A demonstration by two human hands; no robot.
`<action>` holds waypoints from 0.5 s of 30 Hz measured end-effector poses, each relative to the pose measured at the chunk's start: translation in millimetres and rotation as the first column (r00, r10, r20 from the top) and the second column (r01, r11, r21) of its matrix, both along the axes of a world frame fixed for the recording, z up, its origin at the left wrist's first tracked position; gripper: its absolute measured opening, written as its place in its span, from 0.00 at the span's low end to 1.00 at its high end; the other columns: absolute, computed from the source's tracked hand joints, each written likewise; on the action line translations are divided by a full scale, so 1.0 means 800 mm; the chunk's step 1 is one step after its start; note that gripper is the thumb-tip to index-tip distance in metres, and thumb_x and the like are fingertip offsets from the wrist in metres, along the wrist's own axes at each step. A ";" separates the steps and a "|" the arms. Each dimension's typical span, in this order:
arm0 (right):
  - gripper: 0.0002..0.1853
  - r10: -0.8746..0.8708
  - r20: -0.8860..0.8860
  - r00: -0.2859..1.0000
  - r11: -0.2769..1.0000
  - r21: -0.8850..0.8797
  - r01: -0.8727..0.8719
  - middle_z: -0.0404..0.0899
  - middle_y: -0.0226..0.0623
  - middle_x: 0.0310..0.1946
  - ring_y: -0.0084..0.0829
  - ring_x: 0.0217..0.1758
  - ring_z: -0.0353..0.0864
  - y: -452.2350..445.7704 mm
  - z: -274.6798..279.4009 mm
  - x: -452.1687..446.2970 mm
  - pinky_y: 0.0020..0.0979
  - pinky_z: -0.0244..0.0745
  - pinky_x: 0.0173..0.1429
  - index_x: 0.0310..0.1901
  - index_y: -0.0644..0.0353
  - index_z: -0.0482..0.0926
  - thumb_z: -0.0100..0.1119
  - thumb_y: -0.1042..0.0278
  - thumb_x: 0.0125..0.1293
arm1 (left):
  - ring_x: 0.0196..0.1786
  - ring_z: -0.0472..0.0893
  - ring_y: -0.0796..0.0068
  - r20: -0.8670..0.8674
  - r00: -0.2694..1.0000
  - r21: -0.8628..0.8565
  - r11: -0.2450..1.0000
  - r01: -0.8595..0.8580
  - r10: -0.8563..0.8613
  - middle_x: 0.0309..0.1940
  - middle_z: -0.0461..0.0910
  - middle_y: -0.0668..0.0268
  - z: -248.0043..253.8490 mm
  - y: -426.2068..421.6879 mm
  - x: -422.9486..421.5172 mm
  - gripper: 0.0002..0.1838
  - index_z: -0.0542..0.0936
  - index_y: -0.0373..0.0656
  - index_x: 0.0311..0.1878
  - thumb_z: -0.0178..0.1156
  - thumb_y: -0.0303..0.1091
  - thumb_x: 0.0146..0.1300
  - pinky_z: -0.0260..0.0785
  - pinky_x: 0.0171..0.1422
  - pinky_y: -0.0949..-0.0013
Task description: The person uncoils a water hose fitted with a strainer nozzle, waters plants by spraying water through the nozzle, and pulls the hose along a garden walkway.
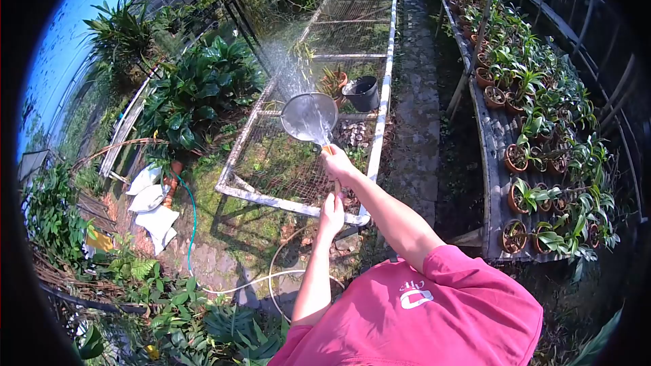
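A round mesh strainer point(309, 116) is held out over the wire-mesh bench, and water sprays up and away around it. My right hand point(337, 163) is closed round its orange handle, where water also splashes. Just below, my left hand point(331, 214) is closed round something narrow, apparently the end of the pale hose point(272, 275); the fingers hide most of it. Beyond the strainer, a black pot point(363, 93) and a terracotta pot with a plant point(333, 83) stand on the mesh bench point(298, 209).
Rows of potted plants stand on a long bench point(498, 183) at the right, beside a paved path point(416, 95). White sacks point(157, 222) lie at the left near a teal hose point(194, 220). Leafy plants point(200, 88) grow behind them.
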State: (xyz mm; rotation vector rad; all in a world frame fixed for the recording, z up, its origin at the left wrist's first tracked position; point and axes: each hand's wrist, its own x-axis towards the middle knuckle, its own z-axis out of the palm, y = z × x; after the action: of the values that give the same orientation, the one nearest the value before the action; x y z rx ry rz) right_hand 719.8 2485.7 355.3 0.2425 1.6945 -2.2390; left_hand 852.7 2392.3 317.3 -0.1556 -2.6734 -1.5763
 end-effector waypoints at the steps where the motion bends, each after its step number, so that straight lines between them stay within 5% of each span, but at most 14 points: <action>1: 0.10 -0.009 0.026 1.000 1.000 -0.004 0.009 0.64 0.24 0.22 0.18 0.17 0.61 0.005 0.003 0.008 0.24 0.55 0.17 0.55 0.50 0.71 0.48 0.64 0.76 | 0.30 0.73 0.65 0.050 0.999 -0.002 1.000 0.015 -0.015 0.27 0.74 0.56 -0.004 0.001 0.003 0.14 0.77 0.36 0.47 0.45 0.35 0.77 0.67 0.38 0.60; 2: 0.11 -0.003 0.044 0.999 1.000 0.026 0.002 0.66 0.26 0.21 0.19 0.16 0.62 0.008 -0.006 0.011 0.26 0.57 0.16 0.56 0.51 0.71 0.48 0.64 0.76 | 0.30 0.74 0.65 0.008 0.999 0.001 0.999 0.038 -0.038 0.27 0.73 0.57 -0.010 0.003 0.007 0.14 0.78 0.37 0.49 0.45 0.35 0.77 0.67 0.38 0.59; 3: 0.12 0.003 0.063 0.998 0.998 0.057 -0.007 0.67 0.28 0.21 0.21 0.15 0.64 0.013 -0.035 0.004 0.28 0.60 0.16 0.57 0.53 0.72 0.48 0.64 0.76 | 0.32 0.77 0.51 0.048 0.997 0.054 0.996 0.065 -0.068 0.29 0.75 0.50 0.005 0.013 0.015 0.14 0.72 0.34 0.42 0.46 0.37 0.77 0.68 0.39 0.53; 6: 0.12 -0.002 0.178 0.984 0.999 0.053 -0.008 0.68 0.30 0.19 0.24 0.14 0.64 0.045 -0.088 0.001 0.31 0.62 0.16 0.57 0.54 0.72 0.49 0.64 0.75 | 0.36 0.79 0.51 0.085 0.987 -0.017 0.990 0.140 -0.138 0.32 0.77 0.48 -0.029 0.026 0.019 0.16 0.73 0.34 0.44 0.45 0.39 0.78 0.69 0.42 0.52; 12: 0.09 -0.164 0.205 0.965 0.983 -0.052 0.178 0.62 0.25 0.22 0.18 0.16 0.59 0.088 -0.067 0.043 0.24 0.54 0.16 0.54 0.52 0.69 0.48 0.67 0.76 | 0.37 0.79 0.46 0.144 0.987 -0.008 0.998 0.069 -0.067 0.31 0.78 0.46 -0.052 0.069 0.029 0.19 0.73 0.35 0.42 0.46 0.44 0.77 0.68 0.43 0.50; 13: 0.08 -0.184 0.207 0.961 0.975 -0.083 0.205 0.62 0.25 0.22 0.18 0.17 0.59 0.098 -0.066 0.044 0.23 0.54 0.16 0.53 0.53 0.69 0.48 0.66 0.76 | 0.34 0.81 0.61 0.210 0.976 -0.049 0.997 0.063 -0.052 0.31 0.81 0.53 -0.034 0.081 0.029 0.16 0.76 0.36 0.43 0.47 0.41 0.78 0.71 0.41 0.58; 15: 0.06 -0.151 0.151 0.977 0.979 -0.113 0.169 0.61 0.23 0.22 0.16 0.17 0.58 0.128 -0.063 0.044 0.21 0.53 0.16 0.51 0.52 0.68 0.48 0.65 0.77 | 0.32 0.79 0.62 0.101 0.993 -0.084 0.995 0.060 -0.052 0.29 0.79 0.55 -0.041 0.107 0.026 0.16 0.76 0.36 0.43 0.48 0.41 0.77 0.70 0.40 0.59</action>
State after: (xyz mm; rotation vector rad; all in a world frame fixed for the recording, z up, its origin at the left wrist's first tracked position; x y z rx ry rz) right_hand 755.1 2587.9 304.7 0.5126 1.5034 -2.3701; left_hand 873.5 2478.2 284.4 -0.1605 -2.8393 -1.5225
